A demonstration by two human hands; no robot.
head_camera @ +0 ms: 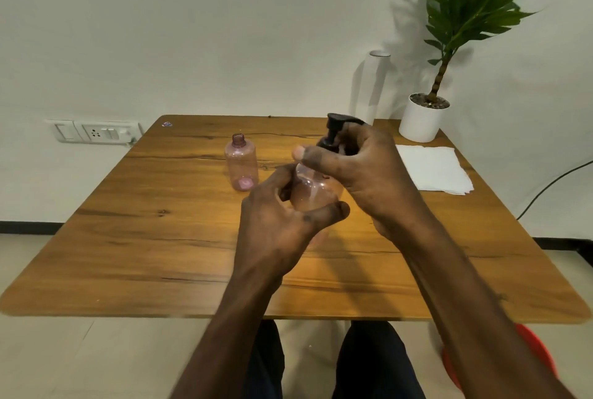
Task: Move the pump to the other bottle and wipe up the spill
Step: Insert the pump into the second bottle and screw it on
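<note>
Over the middle of the wooden table (160, 238), my left hand (279, 219) wraps around a clear pink bottle (313, 191). My right hand (362, 170) grips the black pump (333, 130) on that bottle's neck, fingers around its collar. A second pink bottle (241, 162) stands upright and open, without a pump, to the left and a little farther back. A folded white napkin (433, 167) lies flat at the right. No spill is visible on the tabletop.
A white pot with a green plant (422, 118) stands at the back right corner, beside a white roll (373, 84) against the wall. A small sticker (167, 124) lies at the back left. A red stool (539, 353) is under the table's right side.
</note>
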